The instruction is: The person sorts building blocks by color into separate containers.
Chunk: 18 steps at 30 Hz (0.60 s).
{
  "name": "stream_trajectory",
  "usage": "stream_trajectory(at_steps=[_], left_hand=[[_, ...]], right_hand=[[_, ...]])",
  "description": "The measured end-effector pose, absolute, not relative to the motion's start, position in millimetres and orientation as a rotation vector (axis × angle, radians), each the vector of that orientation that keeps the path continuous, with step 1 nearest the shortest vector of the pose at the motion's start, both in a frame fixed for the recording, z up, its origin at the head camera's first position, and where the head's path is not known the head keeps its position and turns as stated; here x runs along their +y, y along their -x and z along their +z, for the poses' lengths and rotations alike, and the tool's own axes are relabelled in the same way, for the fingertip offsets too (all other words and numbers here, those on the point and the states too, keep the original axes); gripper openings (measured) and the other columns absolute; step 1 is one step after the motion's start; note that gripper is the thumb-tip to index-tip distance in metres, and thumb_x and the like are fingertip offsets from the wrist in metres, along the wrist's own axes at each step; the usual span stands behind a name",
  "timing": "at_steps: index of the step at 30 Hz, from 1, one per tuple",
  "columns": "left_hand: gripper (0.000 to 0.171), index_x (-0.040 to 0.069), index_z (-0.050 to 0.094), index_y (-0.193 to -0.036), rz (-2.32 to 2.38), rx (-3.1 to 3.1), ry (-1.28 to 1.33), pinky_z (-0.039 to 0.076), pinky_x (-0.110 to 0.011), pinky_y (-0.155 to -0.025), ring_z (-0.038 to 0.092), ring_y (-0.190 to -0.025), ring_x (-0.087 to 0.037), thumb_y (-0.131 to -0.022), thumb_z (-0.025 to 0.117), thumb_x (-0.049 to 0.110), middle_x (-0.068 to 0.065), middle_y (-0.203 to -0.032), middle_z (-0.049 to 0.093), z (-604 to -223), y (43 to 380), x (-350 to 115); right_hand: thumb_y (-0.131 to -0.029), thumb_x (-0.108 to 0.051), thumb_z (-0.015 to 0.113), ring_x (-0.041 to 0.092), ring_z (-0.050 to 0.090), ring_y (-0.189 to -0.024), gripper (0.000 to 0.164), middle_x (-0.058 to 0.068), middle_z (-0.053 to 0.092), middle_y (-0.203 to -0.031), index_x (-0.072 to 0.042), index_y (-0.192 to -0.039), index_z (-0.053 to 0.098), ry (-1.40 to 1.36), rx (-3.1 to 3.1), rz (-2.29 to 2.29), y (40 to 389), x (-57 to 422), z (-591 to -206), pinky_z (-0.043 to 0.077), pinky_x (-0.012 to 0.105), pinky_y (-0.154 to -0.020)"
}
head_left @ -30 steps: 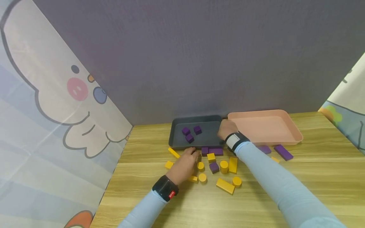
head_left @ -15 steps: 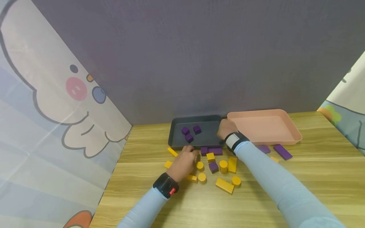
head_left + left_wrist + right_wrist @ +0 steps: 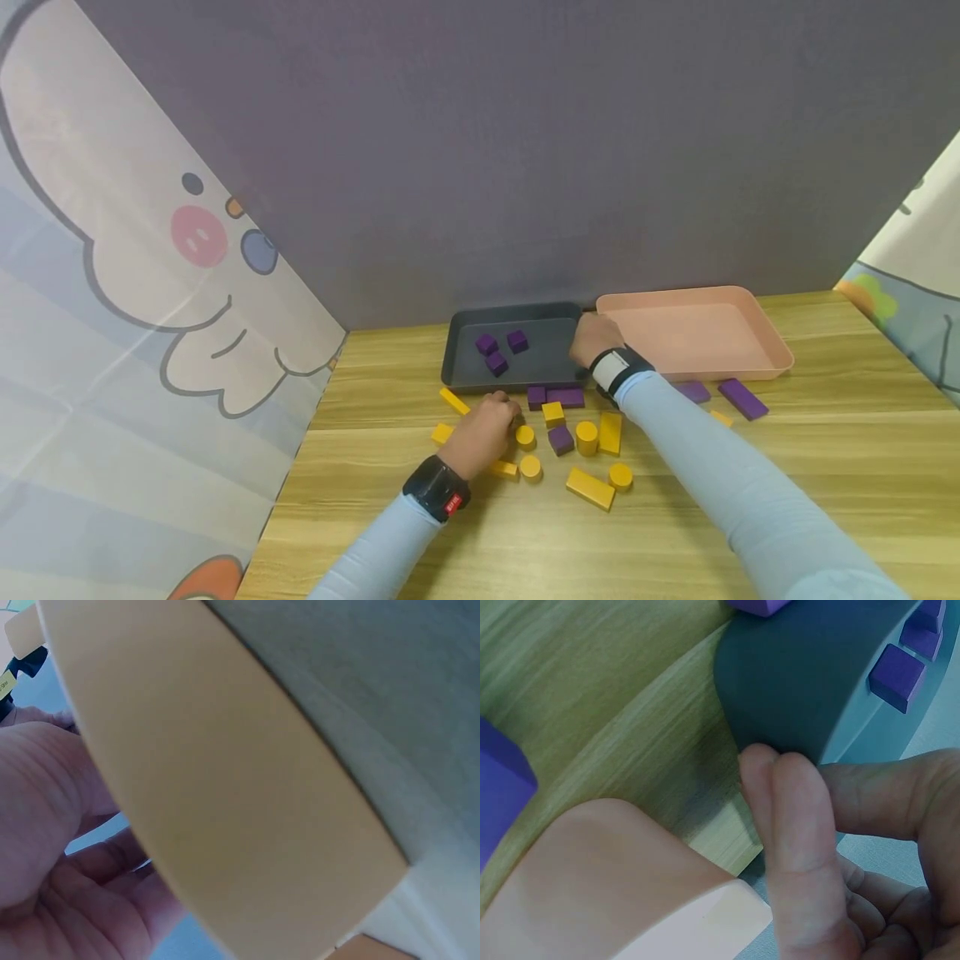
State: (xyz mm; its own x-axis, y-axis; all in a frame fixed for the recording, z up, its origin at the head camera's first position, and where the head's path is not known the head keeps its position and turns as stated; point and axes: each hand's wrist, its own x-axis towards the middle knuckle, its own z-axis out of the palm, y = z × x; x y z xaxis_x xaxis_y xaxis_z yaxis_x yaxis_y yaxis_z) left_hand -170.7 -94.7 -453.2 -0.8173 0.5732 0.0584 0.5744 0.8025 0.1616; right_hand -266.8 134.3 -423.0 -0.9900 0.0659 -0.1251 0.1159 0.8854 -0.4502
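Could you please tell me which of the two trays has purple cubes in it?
It is the dark gray tray on the left, held by the right hand: three purple cubes lie inside, whereas none show in the pink tray.

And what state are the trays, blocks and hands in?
Dark tray: open side up, three purple cubes inside
Pink tray: open side up
Tall yellow cylinder: standing upright
Nearest yellow slab: lying flat
Rightmost purple slab: lying flat
Other blocks: mostly scattered on the table
Right hand: pinching the dark tray's corner
Left hand: among blocks; its hold is unclear
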Motion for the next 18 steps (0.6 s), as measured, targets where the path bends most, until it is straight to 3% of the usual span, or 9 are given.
stream_trajectory(at_steps=[8,18], left_hand=[[0.011,0.006,0.076,-0.094,-0.393,-2.98,0.944,0.054,-0.022,-0.071,0.058,-0.079,-0.013,-0.089,0.074,-0.003,-0.003,-0.086,0.066,-435.6,174.9,-96.4],[0.024,0.005,0.076,-0.113,-0.401,-2.937,0.842,0.063,-0.033,-0.09,0.071,-0.103,-0.024,-0.089,0.078,0.002,-0.009,-0.109,0.072,-394.5,202.8,-86.7]], right_hand=[[-0.084,-0.005,0.066,0.026,0.057,-0.065,0.008,0.016,0.064,-0.078,0.003,-0.082,0.067,-0.116,2.955,-0.707,268.7,134.5,-424.5,0.041,0.029,-0.05],[-0.086,-0.004,0.066,0.026,0.056,-0.065,0.008,0.015,0.064,-0.078,0.003,-0.083,0.067,-0.109,2.967,-0.707,271.8,136.7,-427.6,0.041,0.028,-0.05]])
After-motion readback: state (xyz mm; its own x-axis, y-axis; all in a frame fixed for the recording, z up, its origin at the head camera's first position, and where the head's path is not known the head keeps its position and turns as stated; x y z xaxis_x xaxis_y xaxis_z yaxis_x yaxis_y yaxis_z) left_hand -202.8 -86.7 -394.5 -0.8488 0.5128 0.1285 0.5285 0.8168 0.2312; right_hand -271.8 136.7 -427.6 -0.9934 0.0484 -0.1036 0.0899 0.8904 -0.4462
